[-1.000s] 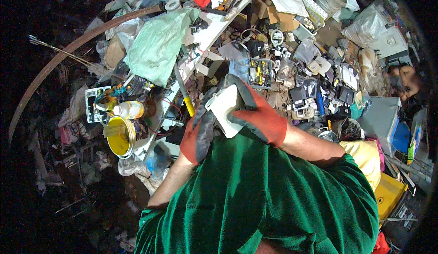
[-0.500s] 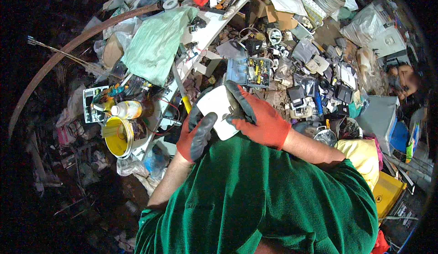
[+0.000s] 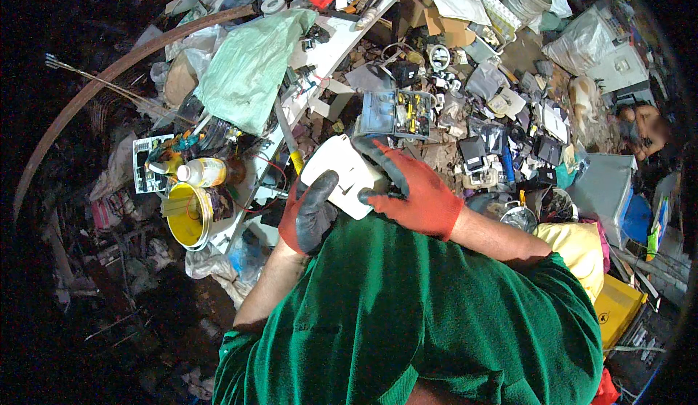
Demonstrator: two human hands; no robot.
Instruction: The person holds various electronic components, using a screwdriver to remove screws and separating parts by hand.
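1. While both gloved hands are on it, a white plastic casing (image 3: 340, 169) sits approx. mid-view, tilted, at upper edge of wearer's green shirt (image 3: 371, 303); small dark slot-like mark on face turned up.
2. L hand (image 3: 310, 214): clamped on casing's L side, thumb laid across upper face; other fingers mostly hidden behind.
3. R hand (image 3: 414, 194): clamped on casing's R side, thumb at lower R edge, fingers reaching along upper R edge; exact fingertip contact hard to see.
4. Gloves: both red w/ blk on fingers; forearms bare.
5. Just L of casing: yellow handle (image 3: 297, 161) of a long tool, near edge of narrow white counter (image 3: 342, 39).
6. Farther L: pale green sheet (image 3: 251, 70) draped over upper stretch; yellow bucket (image 3: 205, 239) beside counter; bottle (image 3: 207, 173) w/ white cap, tilted, just above bucket.
7. Beyond hands: parts box (image 3: 379, 108), R section full of small yellow + blk pcs.
8. R of that: heap of mixed scrap, incl. blue cylinder (image 3: 508, 165).
9. Far R: grey box (image 3: 600, 187); yellow cloth (image 3: 573, 249) near R forearm; yellow box (image 3: 618, 305) below cloth.
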